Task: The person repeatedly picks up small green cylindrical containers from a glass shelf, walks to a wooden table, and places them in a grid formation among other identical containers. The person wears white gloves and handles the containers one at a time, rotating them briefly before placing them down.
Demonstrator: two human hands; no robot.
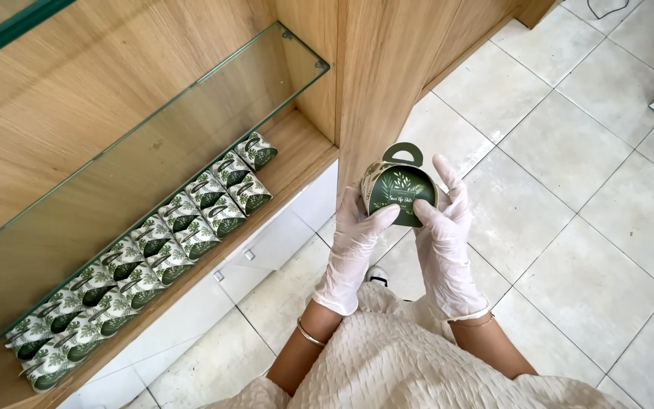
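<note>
Both my hands wear white gloves and hold one small green and white favour box [398, 189] with a leaf pattern and a loop handle on top. My left hand [356, 246] grips its left side, thumb on the front face. My right hand [444, 238] grips its right side, thumb also on the front. The box is held over the tiled floor, just right of a wooden cabinet post [376, 83]. On the lower wooden shelf [297, 155] to the left, several matching boxes [153, 254] stand in two close rows.
A glass shelf [191, 113] spans the cabinet above the rows of boxes. White drawers [266, 250] sit under the wooden shelf. Pale floor tiles [569, 189] fill the right side. I wear a cream textured garment [410, 363] and thin bracelets.
</note>
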